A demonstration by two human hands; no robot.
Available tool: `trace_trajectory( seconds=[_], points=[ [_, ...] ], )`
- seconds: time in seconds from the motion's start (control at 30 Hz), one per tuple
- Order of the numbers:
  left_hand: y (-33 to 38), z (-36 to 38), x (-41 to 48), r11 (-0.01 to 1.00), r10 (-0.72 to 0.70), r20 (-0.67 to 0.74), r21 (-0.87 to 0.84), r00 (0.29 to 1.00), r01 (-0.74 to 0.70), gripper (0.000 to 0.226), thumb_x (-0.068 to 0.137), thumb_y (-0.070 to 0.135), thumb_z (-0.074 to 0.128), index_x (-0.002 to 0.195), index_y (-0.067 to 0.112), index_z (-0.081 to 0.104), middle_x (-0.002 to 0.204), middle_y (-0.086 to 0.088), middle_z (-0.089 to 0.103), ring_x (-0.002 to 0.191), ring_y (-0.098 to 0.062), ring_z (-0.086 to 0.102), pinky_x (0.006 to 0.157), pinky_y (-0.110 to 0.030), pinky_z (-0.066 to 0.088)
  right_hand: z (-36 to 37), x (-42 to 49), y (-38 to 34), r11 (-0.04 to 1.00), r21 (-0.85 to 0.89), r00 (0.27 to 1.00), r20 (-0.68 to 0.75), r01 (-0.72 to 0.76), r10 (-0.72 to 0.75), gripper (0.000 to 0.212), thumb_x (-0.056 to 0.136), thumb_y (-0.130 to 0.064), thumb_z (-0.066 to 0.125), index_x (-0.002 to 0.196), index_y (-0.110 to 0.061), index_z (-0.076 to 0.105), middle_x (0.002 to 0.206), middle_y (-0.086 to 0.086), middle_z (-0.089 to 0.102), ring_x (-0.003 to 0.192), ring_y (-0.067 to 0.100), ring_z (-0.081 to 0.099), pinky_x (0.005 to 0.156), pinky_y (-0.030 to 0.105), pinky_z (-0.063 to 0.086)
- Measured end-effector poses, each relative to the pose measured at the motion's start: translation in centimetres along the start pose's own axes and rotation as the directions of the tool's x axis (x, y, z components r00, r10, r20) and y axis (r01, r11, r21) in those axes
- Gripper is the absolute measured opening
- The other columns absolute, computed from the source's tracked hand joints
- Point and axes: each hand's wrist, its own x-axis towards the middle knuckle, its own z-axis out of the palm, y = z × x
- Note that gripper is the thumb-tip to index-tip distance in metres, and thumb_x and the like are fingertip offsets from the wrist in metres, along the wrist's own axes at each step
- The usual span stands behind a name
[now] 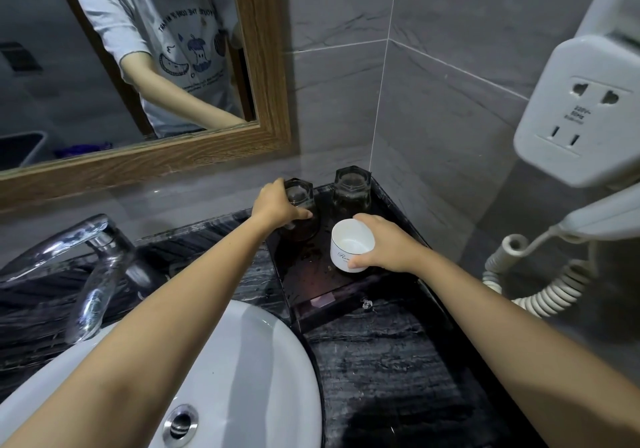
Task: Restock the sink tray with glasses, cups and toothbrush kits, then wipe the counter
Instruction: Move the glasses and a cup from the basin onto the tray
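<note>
A dark glossy tray (311,285) sits in the back right corner of the black marble counter (381,354). My left hand (277,205) grips a clear faceted glass (303,210) at the tray's back left. A second clear glass (352,189) stands upright at the tray's back right, untouched. My right hand (384,245) holds a white cup (351,245) by its side, its base on or just above the tray's middle. No toothbrush kits are in view.
A white basin (242,361) with a chrome drain lies at the front left, a chrome tap (93,267) behind it. A wall-mounted white hair dryer unit (581,108) with coiled cord (540,291) hangs at right. A wood-framed mirror (263,66) reflects a person.
</note>
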Motion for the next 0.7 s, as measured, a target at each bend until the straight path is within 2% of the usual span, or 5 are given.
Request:
trace_trajectory(
  seconds=[0.1, 0.23, 0.5, 0.63, 0.7],
  points=[
    [-0.5, 0.2, 0.0, 0.999, 0.017, -0.004, -0.051, 1.000, -0.018, 0.102, 0.067, 0.030, 0.081, 0.145, 0.006, 0.021, 0.147, -0.013, 0.036, 0.122, -0.028, 0.049, 0.079, -0.024, 0.042, 0.0, 0.2, 0.0, 1.000, -0.005, 1.000, 0.007, 0.008, -0.008, 0.087, 0.068, -0.029, 0.080, 0.141, -0.017, 0.034, 0.140, 0.006, 0.040, 0.123, 0.023, 0.043, 0.101, 0.032, 0.037],
    [-1.0, 0.3, 0.1, 0.994, 0.028, -0.017, -0.107, 0.999, -0.030, 0.108, 0.064, 0.030, 0.084, 0.146, 0.008, 0.017, 0.149, -0.013, 0.032, 0.135, -0.029, 0.034, 0.106, -0.037, 0.034, 0.0, 0.3, 0.2, 1.000, -0.007, 1.000, 0.007, 0.003, -0.003, 0.089, 0.068, -0.030, 0.081, 0.142, -0.017, 0.033, 0.140, 0.006, 0.040, 0.124, 0.022, 0.042, 0.102, 0.032, 0.037],
    [-1.3, 0.0, -0.8, 0.989, 0.056, -0.028, -0.135, 0.998, -0.059, 0.103, 0.068, 0.029, 0.081, 0.147, 0.010, 0.017, 0.151, -0.012, 0.029, 0.136, -0.028, 0.033, 0.101, -0.033, 0.037, -0.2, 0.4, 0.0, 1.000, 0.001, 1.000, 0.006, 0.027, -0.027, 0.085, 0.067, -0.029, 0.081, 0.138, -0.016, 0.037, 0.135, 0.006, 0.043, 0.120, 0.022, 0.044, 0.095, 0.029, 0.037],
    [-1.7, 0.1, -4.0, 0.965, 0.171, -0.277, -0.146, 0.946, -0.217, 0.084, 0.076, 0.031, 0.074, 0.144, 0.013, 0.029, 0.148, -0.006, 0.037, 0.135, -0.021, 0.035, 0.107, -0.033, 0.032, -0.7, 0.1, -0.4, 0.998, 0.020, 0.999, 0.011, 0.052, -0.052, 0.080, 0.068, -0.028, 0.081, 0.135, -0.018, 0.039, 0.131, 0.004, 0.044, 0.114, 0.020, 0.045, 0.088, 0.026, 0.035],
    [-2.2, 0.8, -6.1, 0.921, 0.263, -0.298, -0.205, 0.918, -0.330, 0.079, 0.075, 0.028, 0.075, 0.141, 0.016, 0.034, 0.145, -0.004, 0.043, 0.132, -0.017, 0.040, 0.107, -0.031, 0.034, -1.0, 0.0, -0.6, 0.997, 0.007, 0.997, 0.032, 0.072, -0.072, 0.078, 0.067, -0.028, 0.081, 0.134, -0.018, 0.041, 0.130, 0.004, 0.045, 0.114, 0.020, 0.046, 0.087, 0.026, 0.035]
  ],
)
